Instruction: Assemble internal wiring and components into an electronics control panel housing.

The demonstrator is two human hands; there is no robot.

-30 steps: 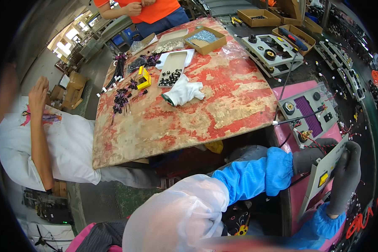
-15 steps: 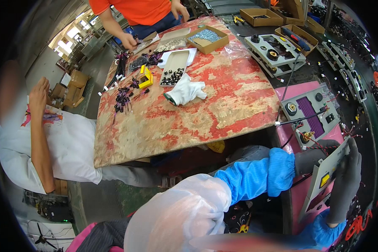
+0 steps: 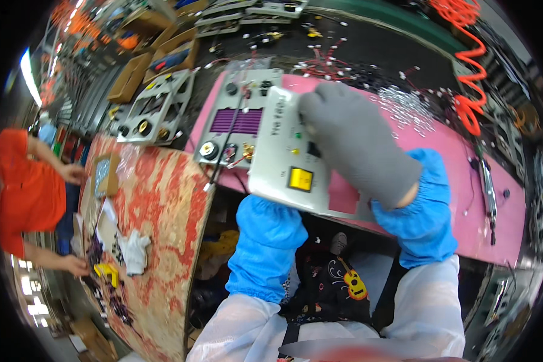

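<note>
A pale grey control panel [image 3: 271, 172] with a yellow rocker switch [image 3: 300, 179] and small green and yellow lights is tilted up above the pink mat [image 3: 422, 175]. My right hand [image 3: 359, 142], in a grey glove, is closed on the panel's right part, with its fingertips partly hidden. My left blue sleeve [image 3: 262, 241] reaches under the panel's near edge, and the panel hides that hand. Just left of the panel, a grey housing [image 3: 256, 81] with a purple slotted insert, a round fitting and wires lies on the mat.
Many small silvery parts [image 3: 404, 108] lie at the mat's far side. A hand tool [image 3: 487, 187] hangs from a red coiled hose [image 3: 464, 60] at right. A worn red wooden table [image 3: 175, 199] bears a white glove [image 3: 134, 250]. Someone in orange [image 3: 33, 193] stands at far left.
My view has swung right, so the panel and mat are now central. The right hand has moved from the panel's edge to over its face, fingers curled.
</note>
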